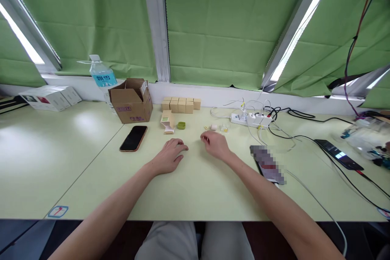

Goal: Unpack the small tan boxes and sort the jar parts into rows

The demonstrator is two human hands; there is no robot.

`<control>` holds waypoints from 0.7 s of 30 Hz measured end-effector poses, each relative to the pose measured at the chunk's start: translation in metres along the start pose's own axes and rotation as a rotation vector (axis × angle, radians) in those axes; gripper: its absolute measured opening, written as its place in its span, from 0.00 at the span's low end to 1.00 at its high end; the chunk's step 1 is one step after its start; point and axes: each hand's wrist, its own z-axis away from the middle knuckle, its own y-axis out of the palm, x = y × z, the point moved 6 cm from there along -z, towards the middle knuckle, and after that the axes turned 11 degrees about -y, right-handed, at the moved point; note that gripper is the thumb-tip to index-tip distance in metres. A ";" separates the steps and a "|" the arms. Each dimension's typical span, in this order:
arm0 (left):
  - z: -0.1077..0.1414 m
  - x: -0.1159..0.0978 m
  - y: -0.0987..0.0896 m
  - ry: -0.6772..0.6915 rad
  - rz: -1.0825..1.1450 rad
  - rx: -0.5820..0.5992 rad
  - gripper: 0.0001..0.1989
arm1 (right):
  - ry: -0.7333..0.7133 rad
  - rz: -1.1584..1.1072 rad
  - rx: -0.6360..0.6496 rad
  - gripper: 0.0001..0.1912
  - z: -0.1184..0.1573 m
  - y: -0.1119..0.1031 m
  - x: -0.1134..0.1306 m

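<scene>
My left hand [170,155] rests on the pale table, thumb and fingers apart, with nothing seen in it. My right hand [215,144] is closed, its fingers curled in toward the thumb; whatever they hold, if anything, is hidden. Just beyond the hands sit a small green open case [181,125] and an opened little cardboard box [167,122]. Close behind my right hand lie a small pale pink piece [213,127] and a small clear plastic packet [224,128] with something yellow in it.
Several small tan boxes [182,106] line the back, beside an open brown carton [131,101] and a water bottle [102,74]. A phone [133,138] lies at left. To the right are a power strip [251,120], tangled cables, a blurred-out phone [268,164] and another phone [339,155].
</scene>
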 end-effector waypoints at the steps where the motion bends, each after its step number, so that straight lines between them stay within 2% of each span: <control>1: 0.000 0.000 0.000 -0.001 0.001 0.004 0.19 | 0.018 0.032 -0.033 0.15 -0.022 -0.006 -0.009; 5: -0.002 0.002 -0.001 -0.004 -0.002 0.026 0.18 | 0.093 0.228 -0.022 0.24 -0.110 -0.013 -0.044; 9: -0.005 0.002 -0.002 0.002 -0.008 0.035 0.18 | 0.146 0.278 0.033 0.36 -0.167 0.002 -0.072; 12: -0.009 0.000 -0.003 0.005 -0.011 0.031 0.19 | 0.167 0.295 0.091 0.45 -0.189 0.019 -0.088; 14: -0.011 -0.002 -0.003 0.003 -0.010 0.035 0.19 | 0.171 0.297 0.122 0.47 -0.197 0.028 -0.097; 18: -0.015 -0.003 -0.003 -0.010 -0.006 0.044 0.18 | 0.173 0.292 0.150 0.39 -0.207 0.037 -0.112; 21: -0.016 -0.003 -0.002 -0.013 -0.011 0.054 0.18 | 0.128 0.312 0.101 0.31 -0.212 0.035 -0.113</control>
